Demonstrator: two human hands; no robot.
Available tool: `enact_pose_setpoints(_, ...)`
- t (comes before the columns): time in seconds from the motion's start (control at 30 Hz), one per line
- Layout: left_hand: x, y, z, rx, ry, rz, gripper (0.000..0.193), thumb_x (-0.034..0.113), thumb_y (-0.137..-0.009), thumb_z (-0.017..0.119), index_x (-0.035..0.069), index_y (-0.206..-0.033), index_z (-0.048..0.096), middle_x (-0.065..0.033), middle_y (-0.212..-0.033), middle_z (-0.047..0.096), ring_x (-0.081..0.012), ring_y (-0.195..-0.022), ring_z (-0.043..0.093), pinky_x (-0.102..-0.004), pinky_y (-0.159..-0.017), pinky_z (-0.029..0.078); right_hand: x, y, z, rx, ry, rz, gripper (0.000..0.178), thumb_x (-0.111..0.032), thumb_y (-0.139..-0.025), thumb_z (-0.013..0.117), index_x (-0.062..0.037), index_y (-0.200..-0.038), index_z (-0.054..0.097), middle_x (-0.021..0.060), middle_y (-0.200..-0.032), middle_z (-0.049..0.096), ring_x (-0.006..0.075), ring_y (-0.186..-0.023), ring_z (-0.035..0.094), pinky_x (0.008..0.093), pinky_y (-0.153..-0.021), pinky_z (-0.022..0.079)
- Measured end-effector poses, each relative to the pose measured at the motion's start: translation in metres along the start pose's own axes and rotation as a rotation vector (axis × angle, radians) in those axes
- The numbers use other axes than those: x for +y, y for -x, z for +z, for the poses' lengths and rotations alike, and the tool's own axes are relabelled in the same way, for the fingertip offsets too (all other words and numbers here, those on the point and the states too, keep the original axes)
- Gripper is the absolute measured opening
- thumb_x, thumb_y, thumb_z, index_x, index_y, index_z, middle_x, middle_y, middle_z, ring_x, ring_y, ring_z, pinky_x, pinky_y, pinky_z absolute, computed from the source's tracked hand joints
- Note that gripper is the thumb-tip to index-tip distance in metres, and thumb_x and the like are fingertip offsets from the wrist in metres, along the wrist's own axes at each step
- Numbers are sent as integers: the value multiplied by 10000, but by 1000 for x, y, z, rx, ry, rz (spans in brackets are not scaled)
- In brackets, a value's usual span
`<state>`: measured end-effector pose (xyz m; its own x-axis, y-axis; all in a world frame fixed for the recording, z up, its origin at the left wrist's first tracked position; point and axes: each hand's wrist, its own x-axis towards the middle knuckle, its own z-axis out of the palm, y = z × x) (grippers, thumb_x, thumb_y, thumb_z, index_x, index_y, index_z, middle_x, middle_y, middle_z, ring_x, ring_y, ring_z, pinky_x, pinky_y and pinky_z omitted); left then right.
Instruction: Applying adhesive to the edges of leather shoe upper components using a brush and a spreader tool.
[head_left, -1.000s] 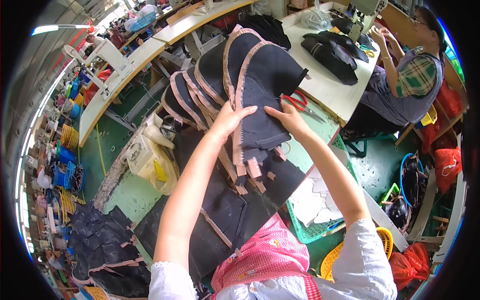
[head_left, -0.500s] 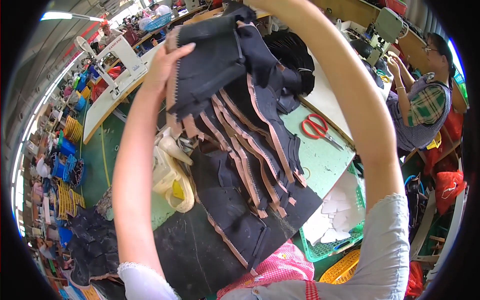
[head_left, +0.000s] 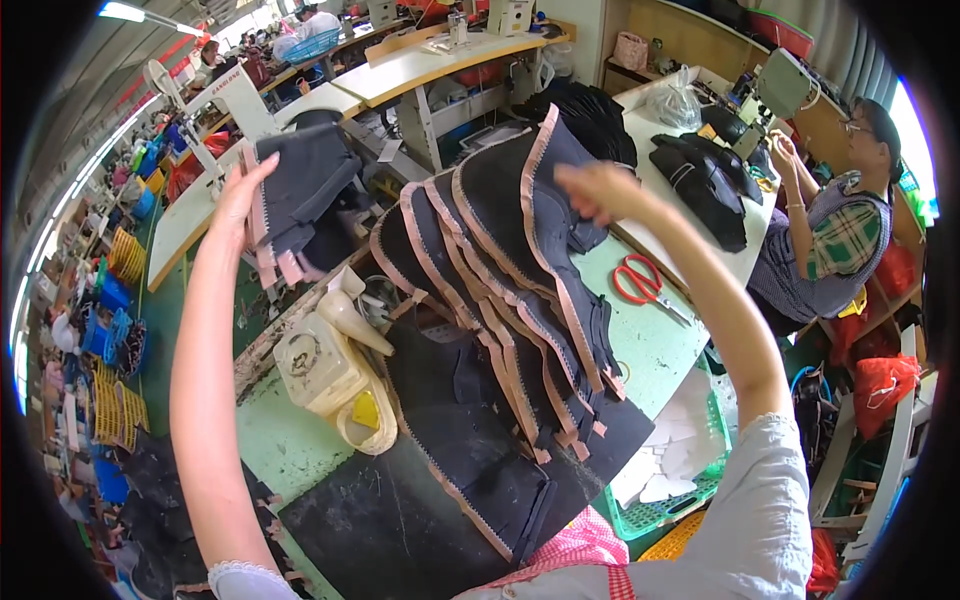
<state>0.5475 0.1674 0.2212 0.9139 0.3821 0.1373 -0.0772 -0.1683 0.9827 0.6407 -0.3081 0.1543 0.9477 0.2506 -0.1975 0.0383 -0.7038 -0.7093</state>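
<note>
My left hand (head_left: 240, 197) is closed on a small bundle of black fabric pieces (head_left: 308, 180), raised above the far left of the bench; its thumb lies over the top piece. The bundle has pinkish-tan taped, zigzag-cut edges. At centre, similar black pieces (head_left: 505, 195) lie fanned in overlapping rows, their tan edges towards the left. My right hand (head_left: 603, 191) hovers by the far right end of the fan, smeared by motion, so its fingers are unclear. One more edged black piece (head_left: 470, 475) lies nearer me on a dark mat (head_left: 370, 530).
A yellowed plastic container (head_left: 320, 365) stands left of the fan. Red-handled scissors (head_left: 640, 280) lie at right, above a green basket (head_left: 650, 518) of white scraps. A sewing machine (head_left: 235, 105) is at far left. A person (head_left: 840, 220) works at right beside another machine.
My left hand has swung left with its bundle, away from the other pieces. My right hand has come down and nearer, into view. The fanned pieces now lie spread and uncovered.
</note>
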Motion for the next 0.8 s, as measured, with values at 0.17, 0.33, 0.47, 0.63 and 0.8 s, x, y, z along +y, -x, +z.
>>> enact_pose_setpoints(0.17, -45, -6, 9, 96, 238, -38, 588, 284, -837, 732, 74, -1331, 492, -107, -1246, 602, -242, -1076, 609, -371, -913, 497, 86, 43, 111, 36, 290, -295, 719, -540, -770, 673, 8, -1225, 574, 283, -1129, 619, 400, -1081, 603, 418, -941, 482)
enact_pose_setpoints(0.33, 10, 33, 35, -38, 297, 157, 543, 306, -865, 705, 11, -1280, 515, -146, -1169, 636, -234, -964, 669, -358, -803, 566, 17, 11, -20, 280, 413, -443, 243, -123, -785, 642, -94, -1024, 678, 191, -934, 667, 336, -885, 651, 408, -799, 510)
enact_pose_setpoints(0.47, 3, 30, 56, -41, 182, -13, 587, 279, -816, 764, 17, -1274, 509, -120, -1143, 628, -218, -981, 637, -339, -843, 528, -34, -12, -56, -167, 951, -388, 246, -162, -788, 629, -96, -1020, 678, 180, -944, 679, 330, -928, 653, 402, -781, 509)
enact_pose_setpoints(0.63, 20, 46, 63, 43, 96, 6, 488, 231, -834, 737, -11, -1214, 550, -112, -1082, 658, -224, -942, 654, -317, -862, 517, -133, 2, -102, 453, 691, -543, 332, -176, -877, 530, -163, -1196, 620, 207, -1155, 632, 341, -1124, 588, 426, -933, 468)
enact_pose_setpoints(0.8, 19, 79, 84, -74, 97, 8, 413, 171, -865, 691, -8, -1210, 550, -120, -1128, 639, -194, -989, 633, -309, -880, 496, -147, -23, -94, 817, 754, -709, 251, -149, -841, 546, -136, -1008, 732, 157, -1055, 694, 333, -989, 671, 421, -822, 541)
